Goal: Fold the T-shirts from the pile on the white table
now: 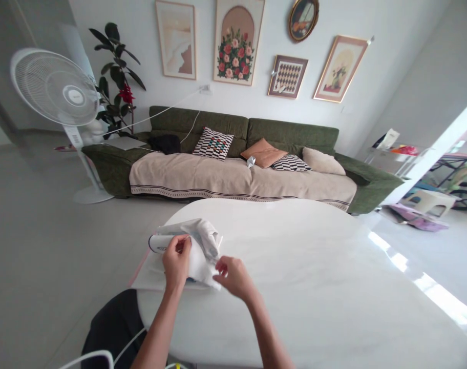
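Observation:
A crumpled white cloth (pixel 198 259) lies bunched at the left end of the white table. My left hand (pixel 176 260) is closed in a pinch on the cloth's upper left part. Just left of those fingers, a white rounded object with a dark rim (pixel 158 243) shows; its kind I cannot make out. My right hand (pixel 233 277) is at the cloth's right edge, fingers curled and pinched together. Whatever is between them is too small to tell. Beneath the cloth lies a pale flat sheet with a pink edge (pixel 140 268).
The white table (pixel 314 266) stretches away to the right. Beyond it stands a green sofa (pixel 295 133) with a beige cover and cushions. A white fan (pixel 74 97) stands at left on the floor. By the table's left edge are a black seat-like shape (pixel 110 328) and a white cable (pixel 129 343).

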Action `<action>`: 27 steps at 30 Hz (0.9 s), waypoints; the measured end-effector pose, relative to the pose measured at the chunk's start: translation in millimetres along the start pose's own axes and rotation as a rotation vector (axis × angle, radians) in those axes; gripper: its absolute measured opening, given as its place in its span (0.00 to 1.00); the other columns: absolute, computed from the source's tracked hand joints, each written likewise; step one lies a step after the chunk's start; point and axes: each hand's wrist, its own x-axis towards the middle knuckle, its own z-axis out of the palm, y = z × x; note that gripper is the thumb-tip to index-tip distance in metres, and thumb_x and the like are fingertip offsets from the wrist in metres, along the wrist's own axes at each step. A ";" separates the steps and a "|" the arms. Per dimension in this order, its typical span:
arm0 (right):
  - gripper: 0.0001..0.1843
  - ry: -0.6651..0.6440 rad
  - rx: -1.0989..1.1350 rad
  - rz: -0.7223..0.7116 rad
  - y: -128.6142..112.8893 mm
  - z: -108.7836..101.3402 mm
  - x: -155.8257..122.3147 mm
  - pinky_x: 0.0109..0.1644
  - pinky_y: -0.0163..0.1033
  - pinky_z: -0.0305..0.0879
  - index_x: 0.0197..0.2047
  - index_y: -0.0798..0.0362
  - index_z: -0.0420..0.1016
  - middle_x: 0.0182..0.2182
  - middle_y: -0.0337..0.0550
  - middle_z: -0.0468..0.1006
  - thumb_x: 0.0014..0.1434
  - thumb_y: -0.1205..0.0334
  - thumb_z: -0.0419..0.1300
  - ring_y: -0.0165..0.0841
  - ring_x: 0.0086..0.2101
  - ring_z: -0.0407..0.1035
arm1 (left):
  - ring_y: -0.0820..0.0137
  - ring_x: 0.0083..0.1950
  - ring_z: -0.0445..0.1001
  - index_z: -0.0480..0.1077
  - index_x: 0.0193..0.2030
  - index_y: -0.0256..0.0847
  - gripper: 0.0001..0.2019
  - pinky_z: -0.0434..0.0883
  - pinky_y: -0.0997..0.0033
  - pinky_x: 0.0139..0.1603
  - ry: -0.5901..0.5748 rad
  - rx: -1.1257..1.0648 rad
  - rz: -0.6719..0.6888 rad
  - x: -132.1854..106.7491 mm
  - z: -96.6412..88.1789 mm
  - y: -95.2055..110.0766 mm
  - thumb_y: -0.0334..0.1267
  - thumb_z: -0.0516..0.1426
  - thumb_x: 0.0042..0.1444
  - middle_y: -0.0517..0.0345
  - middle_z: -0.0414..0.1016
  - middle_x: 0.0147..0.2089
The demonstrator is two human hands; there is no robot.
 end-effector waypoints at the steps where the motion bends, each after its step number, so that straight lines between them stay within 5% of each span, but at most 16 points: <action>1: 0.10 -0.018 -0.018 0.026 3.4 9.9 -11.4 0.32 0.34 0.59 0.31 0.53 0.71 0.27 0.42 0.75 0.40 0.70 0.59 0.33 0.28 0.68 | 0.69 0.32 0.70 0.68 0.32 0.38 0.12 0.67 0.70 0.37 -0.019 -0.016 -0.023 -5.5 0.6 -2.5 0.45 0.54 0.49 0.57 0.72 0.30; 4: 0.12 0.009 -0.069 0.122 8.7 33.9 -28.2 0.33 0.36 0.58 0.31 0.55 0.72 0.31 0.49 0.76 0.41 0.75 0.55 0.36 0.32 0.69 | 0.68 0.35 0.70 0.67 0.37 0.38 0.13 0.67 0.70 0.39 -0.043 -0.080 -0.060 -31.0 -3.9 -15.5 0.46 0.54 0.50 0.56 0.71 0.33; 7: 0.08 0.070 -0.065 0.166 -0.2 24.9 -15.9 0.30 0.33 0.56 0.26 0.54 0.69 0.25 0.44 0.75 0.47 0.74 0.51 0.32 0.27 0.68 | 0.69 0.37 0.69 0.62 0.48 0.40 0.20 0.67 0.71 0.37 0.077 -0.098 -0.064 -52.4 -17.4 -29.4 0.46 0.54 0.51 0.57 0.69 0.35; 10: 0.08 0.146 0.029 0.112 -33.0 -17.9 15.9 0.27 0.30 0.55 0.25 0.53 0.67 0.20 0.36 0.71 0.53 0.63 0.52 0.27 0.23 0.64 | 0.69 0.35 0.68 0.57 0.53 0.41 0.23 0.66 0.71 0.34 0.231 -0.106 -0.124 -58.2 -30.7 -40.0 0.46 0.54 0.51 0.59 0.66 0.35; 12: 0.09 0.171 0.220 -0.061 -65.1 -54.3 39.4 0.25 0.29 0.54 0.23 0.52 0.66 0.17 0.32 0.68 0.51 0.59 0.55 0.24 0.21 0.62 | 0.70 0.34 0.67 0.57 0.52 0.40 0.22 0.65 0.71 0.33 0.278 -0.131 -0.151 -55.6 -34.8 -42.5 0.45 0.53 0.51 0.59 0.65 0.33; 15: 0.13 0.301 0.364 -0.220 -109.5 -107.5 66.1 0.25 0.28 0.53 0.23 0.53 0.64 0.16 0.30 0.65 0.52 0.54 0.55 0.22 0.19 0.60 | 0.72 0.32 0.65 0.56 0.54 0.41 0.25 0.64 0.73 0.31 0.279 -0.102 -0.083 -49.8 -34.9 -37.5 0.45 0.55 0.50 0.61 0.63 0.33; 18: 0.15 0.456 0.323 -0.301 -127.6 -156.7 75.8 0.24 0.28 0.51 0.23 0.54 0.63 0.16 0.30 0.63 0.54 0.52 0.54 0.21 0.19 0.58 | 0.72 0.31 0.64 0.54 0.56 0.44 0.28 0.64 0.75 0.28 0.228 -0.032 -0.023 -47.5 -31.9 -30.9 0.46 0.56 0.49 0.62 0.62 0.33; 23: 0.16 0.873 -0.044 -0.236 -90.8 -240.6 50.3 0.24 0.30 0.47 0.21 0.53 0.60 0.16 0.31 0.60 0.53 0.54 0.55 0.22 0.19 0.52 | 0.66 0.39 0.67 0.64 0.48 0.40 0.21 0.68 0.67 0.36 0.001 0.142 0.068 -49.8 -22.4 -43.8 0.49 0.52 0.51 0.51 0.66 0.43; 27: 0.19 0.966 -0.375 0.001 -33.3 -288.3 -9.8 0.24 0.33 0.46 0.18 0.51 0.57 0.15 0.31 0.55 0.54 0.50 0.54 0.24 0.19 0.49 | 0.60 0.44 0.68 0.69 0.43 0.40 0.17 0.65 0.60 0.47 -0.261 0.251 0.231 -59.1 0.0 -55.6 0.48 0.51 0.52 0.49 0.70 0.42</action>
